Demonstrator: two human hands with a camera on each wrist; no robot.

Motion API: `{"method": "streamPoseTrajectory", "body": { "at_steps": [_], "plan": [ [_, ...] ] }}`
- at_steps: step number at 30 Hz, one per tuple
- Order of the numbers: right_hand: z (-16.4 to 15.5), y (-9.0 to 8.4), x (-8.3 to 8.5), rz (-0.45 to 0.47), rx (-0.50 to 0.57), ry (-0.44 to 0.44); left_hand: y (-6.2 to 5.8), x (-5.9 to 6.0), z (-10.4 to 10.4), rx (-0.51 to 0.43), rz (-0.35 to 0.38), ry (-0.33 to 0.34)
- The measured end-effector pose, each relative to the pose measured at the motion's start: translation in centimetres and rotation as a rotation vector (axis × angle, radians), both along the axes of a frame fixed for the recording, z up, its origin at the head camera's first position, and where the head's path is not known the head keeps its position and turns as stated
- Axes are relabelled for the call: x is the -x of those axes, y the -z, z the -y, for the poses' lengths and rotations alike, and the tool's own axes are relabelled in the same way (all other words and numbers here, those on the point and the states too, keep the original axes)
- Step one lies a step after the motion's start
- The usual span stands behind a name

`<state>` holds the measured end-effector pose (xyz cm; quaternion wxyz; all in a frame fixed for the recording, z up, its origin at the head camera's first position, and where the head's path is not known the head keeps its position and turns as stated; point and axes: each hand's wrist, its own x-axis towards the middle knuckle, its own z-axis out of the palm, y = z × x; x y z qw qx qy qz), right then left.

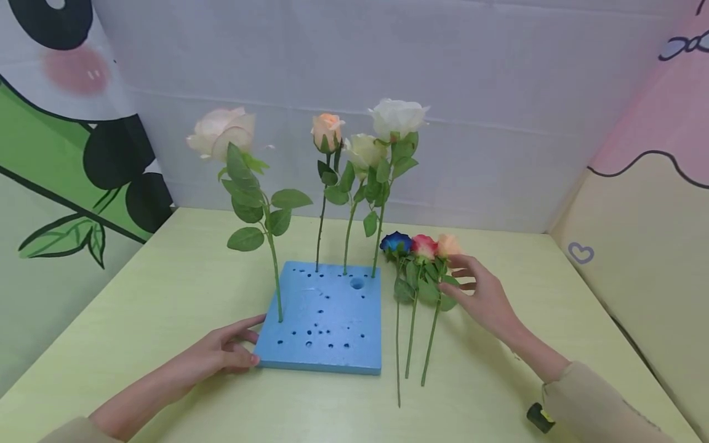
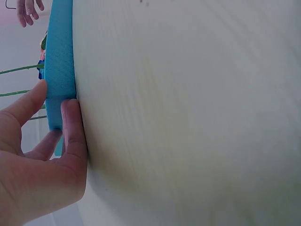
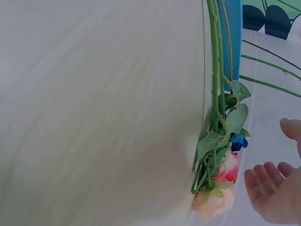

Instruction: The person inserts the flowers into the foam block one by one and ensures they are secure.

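Note:
A blue foam block [image 1: 343,320] with many holes lies on the table. My left hand [image 1: 229,347] grips its near left corner, the thumb at the front edge and fingers along the left side. In the left wrist view, that hand [image 2: 51,165] touches the block [image 2: 61,47]. My right hand [image 1: 482,295] hovers over the lying peach rose [image 1: 447,245], fingers slightly bent. The right wrist view shows this hand [image 3: 277,188] apart from the peach rose [image 3: 214,202], holding nothing. Beside it lie a pink-red rose [image 1: 424,247] and a blue rose [image 1: 396,242].
Upright in the block stand a large pale pink rose [image 1: 224,132], a peach rose [image 1: 327,131], a cream rose [image 1: 365,151] and a white rose [image 1: 397,117]. A small black object [image 1: 540,418] is by the right sleeve. A pale wall cloth [image 1: 471,123] backs the table.

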<state>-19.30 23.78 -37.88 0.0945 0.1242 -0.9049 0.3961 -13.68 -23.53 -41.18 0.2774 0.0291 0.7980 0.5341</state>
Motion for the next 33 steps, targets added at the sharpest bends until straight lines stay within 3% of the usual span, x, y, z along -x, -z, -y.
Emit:
{"method": "streamPoseTrajectory", "body": {
  "at_steps": [17, 26, 33],
  "plan": [
    [-0.9, 1.9, 0.2, 0.120, -0.129, -0.049, -0.1, 0.2, -0.1, 0.016, 0.007, -0.002],
    [-1.5, 2.3, 0.9, 0.278, -0.144, -0.035, -0.1, 0.1, 0.0, -0.016, -0.012, 0.008],
    [-1.6, 2.6, 1.1, 0.243, -0.159, -0.105, -0.1, 0.0, 0.0, -0.021, -0.005, 0.006]
  ]
}}
